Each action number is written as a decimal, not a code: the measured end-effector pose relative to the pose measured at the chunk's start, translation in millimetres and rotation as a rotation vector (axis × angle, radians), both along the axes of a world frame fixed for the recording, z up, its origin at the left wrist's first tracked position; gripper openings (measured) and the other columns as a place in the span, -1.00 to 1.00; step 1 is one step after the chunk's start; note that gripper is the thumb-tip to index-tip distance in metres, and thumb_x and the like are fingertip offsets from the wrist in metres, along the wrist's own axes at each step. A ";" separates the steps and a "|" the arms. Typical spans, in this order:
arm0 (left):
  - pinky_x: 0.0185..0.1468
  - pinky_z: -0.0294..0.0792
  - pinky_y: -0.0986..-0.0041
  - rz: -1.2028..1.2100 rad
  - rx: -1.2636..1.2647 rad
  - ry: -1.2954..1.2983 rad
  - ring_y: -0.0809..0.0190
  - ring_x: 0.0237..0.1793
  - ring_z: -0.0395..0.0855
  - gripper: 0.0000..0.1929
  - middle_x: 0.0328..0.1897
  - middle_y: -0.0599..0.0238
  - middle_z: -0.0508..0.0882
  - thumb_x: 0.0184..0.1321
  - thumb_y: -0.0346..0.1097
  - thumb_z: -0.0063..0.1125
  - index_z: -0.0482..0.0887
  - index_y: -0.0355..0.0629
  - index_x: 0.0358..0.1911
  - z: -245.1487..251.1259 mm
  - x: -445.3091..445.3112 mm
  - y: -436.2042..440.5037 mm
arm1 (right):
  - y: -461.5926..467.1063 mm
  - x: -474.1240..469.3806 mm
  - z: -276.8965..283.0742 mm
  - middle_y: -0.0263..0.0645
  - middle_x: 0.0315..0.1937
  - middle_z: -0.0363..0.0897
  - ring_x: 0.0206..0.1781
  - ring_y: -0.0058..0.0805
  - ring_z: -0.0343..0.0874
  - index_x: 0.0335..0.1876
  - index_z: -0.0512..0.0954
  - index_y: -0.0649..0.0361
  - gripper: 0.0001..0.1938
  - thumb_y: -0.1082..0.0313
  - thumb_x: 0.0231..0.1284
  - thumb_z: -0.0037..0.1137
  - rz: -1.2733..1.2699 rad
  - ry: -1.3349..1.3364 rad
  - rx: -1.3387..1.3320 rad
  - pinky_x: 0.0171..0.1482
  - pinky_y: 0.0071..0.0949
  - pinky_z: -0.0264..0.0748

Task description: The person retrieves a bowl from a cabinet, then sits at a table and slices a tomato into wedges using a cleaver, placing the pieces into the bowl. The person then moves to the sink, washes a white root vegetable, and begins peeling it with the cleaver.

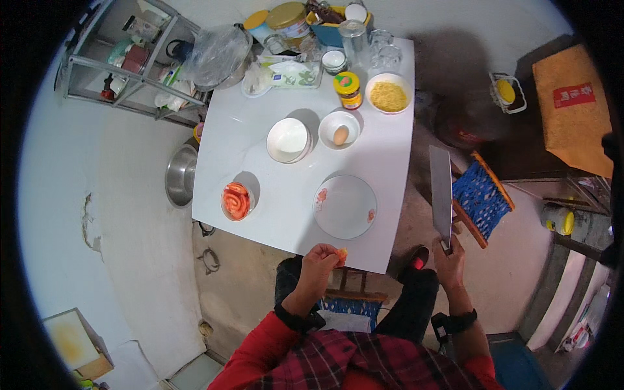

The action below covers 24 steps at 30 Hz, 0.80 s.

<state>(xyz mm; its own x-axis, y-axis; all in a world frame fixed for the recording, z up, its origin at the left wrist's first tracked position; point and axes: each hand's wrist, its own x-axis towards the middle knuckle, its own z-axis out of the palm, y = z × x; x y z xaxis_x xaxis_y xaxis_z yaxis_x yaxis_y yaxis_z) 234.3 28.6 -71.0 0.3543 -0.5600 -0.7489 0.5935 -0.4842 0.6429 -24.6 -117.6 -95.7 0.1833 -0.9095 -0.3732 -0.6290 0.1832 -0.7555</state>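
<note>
Between the fingertips of my left hand (319, 265) is a small orange-red food piece (342, 255), possibly tomato, just over the table's near edge. My right hand (449, 265) grips the handle of a cleaver (441, 195), held off the table's right side with its broad blade pointing away from me. A white plate with red flower prints (344, 207) lies just beyond my left hand. To the left on the table stands a bowl of red sliced food (237, 201). Farther back are stacked white bowls (288, 140) and a white bowl (339, 130) with a brown egg (341, 135) inside.
A bowl of yellow shreds (388, 94), a yellow-lidded jar (348, 90) and glasses (389, 57) stand at the table's back right. Blue woven stools (482, 200) are at the right and below the table edge. A metal basin (181, 175) sits left of the table.
</note>
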 end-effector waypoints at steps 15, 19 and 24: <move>-0.12 0.41 0.56 -0.182 -0.218 0.252 0.36 -0.26 0.55 -0.88 -0.29 0.30 0.59 0.22 -0.37 0.16 0.48 -0.18 -0.31 80.2 -65.0 -31.8 | 38.2 -81.1 97.2 -0.43 -0.60 0.28 -0.53 -0.72 0.21 -0.32 0.41 0.24 -0.84 0.31 0.25 0.07 -0.282 0.018 0.186 -0.48 -0.56 0.19; -0.14 0.42 0.60 -0.328 -0.259 0.112 0.38 -0.32 0.52 -0.88 -0.30 0.28 0.58 0.19 -0.44 0.12 0.49 -0.29 -0.26 101.3 -46.2 -32.4 | 73.3 -79.3 111.8 -0.38 -0.54 0.38 -0.47 -0.64 0.30 -0.30 0.45 0.25 -0.85 0.33 0.22 0.08 -0.349 0.020 0.107 -0.41 -0.56 0.29; -0.12 0.43 0.47 -0.347 -0.227 0.047 0.32 -0.31 0.56 -0.90 -0.36 0.28 0.61 0.16 -0.41 0.17 0.53 -0.26 -0.36 117.8 -67.0 -63.7 | 93.9 -122.0 112.0 -0.04 -0.23 0.56 -0.27 -0.37 0.55 -0.09 0.51 0.31 -0.71 0.28 0.16 0.13 -0.291 0.022 0.181 -0.20 -0.38 0.50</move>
